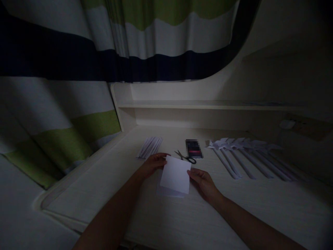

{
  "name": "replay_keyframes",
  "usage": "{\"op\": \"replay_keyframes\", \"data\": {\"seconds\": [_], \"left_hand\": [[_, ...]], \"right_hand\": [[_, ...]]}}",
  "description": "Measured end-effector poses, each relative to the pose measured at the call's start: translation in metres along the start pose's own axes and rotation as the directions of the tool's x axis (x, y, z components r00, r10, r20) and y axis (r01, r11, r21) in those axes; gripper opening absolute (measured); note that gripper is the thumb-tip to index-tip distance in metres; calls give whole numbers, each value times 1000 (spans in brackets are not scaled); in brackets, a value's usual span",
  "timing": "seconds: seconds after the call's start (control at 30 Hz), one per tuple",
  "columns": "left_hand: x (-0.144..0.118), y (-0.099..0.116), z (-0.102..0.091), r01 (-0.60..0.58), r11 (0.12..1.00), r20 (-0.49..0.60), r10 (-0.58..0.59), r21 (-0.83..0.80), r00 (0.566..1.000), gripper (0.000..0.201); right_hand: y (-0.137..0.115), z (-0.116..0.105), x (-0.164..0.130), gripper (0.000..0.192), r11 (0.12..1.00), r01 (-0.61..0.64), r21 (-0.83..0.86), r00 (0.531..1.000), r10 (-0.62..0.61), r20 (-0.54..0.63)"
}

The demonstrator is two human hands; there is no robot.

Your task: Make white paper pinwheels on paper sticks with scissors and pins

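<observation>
Dim room, striped curtain behind pale surface. Row of paper pinwheels far right, strip stack left. My left hand and right hand pinch folded white paper at centre, fingers closed on its edges. Scissors just behind.
</observation>
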State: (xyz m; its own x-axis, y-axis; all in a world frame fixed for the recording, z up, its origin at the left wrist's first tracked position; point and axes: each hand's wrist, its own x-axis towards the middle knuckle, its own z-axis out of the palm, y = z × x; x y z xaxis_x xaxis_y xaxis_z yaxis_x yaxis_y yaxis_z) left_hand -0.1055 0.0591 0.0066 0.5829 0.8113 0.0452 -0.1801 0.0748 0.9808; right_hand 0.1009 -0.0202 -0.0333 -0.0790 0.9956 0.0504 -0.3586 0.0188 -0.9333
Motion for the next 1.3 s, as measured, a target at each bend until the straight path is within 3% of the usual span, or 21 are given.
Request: {"op": "replay_keyframes", "data": {"seconds": [0.23, 0.5, 0.63, 0.73, 0.9, 1.13, 1.3], "left_hand": [[-1, 0, 0, -56, 994, 18, 55, 90, 998, 48], [0, 1, 1, -85, 982, 70, 74, 169, 995, 38], [2, -2, 0, -122, 967, 49, 114, 225, 992, 41], [3, -4, -3, -137, 938, 24, 136, 319, 990, 33], [3, -3, -6, -122, 862, 57, 108, 493, 993, 15], [-1, 2, -11, -40, 820, 22, 33, 571, 999, 16], [1, 1, -17, -14, 758, 14, 7, 652, 1000, 17]], "right_hand": [[0, 0, 0, 25, 997, -3, -78, 1000, 2, -19], [1, 2, 1, 28, 988, 9, -156, 1000, -9, -5], [1, 3, 0, 31, 984, 8, -178, 1000, -4, 25], [2, 2, 1, 31, 974, 15, -225, 1000, -10, 25], [3, 2, 2, 31, 966, 18, -258, 999, -10, 31], [-3, 7, 0, 35, 946, 60, -319, 995, -33, 90], [5, 3, 5, 40, 896, 73, -437, 997, -77, 8]]}}
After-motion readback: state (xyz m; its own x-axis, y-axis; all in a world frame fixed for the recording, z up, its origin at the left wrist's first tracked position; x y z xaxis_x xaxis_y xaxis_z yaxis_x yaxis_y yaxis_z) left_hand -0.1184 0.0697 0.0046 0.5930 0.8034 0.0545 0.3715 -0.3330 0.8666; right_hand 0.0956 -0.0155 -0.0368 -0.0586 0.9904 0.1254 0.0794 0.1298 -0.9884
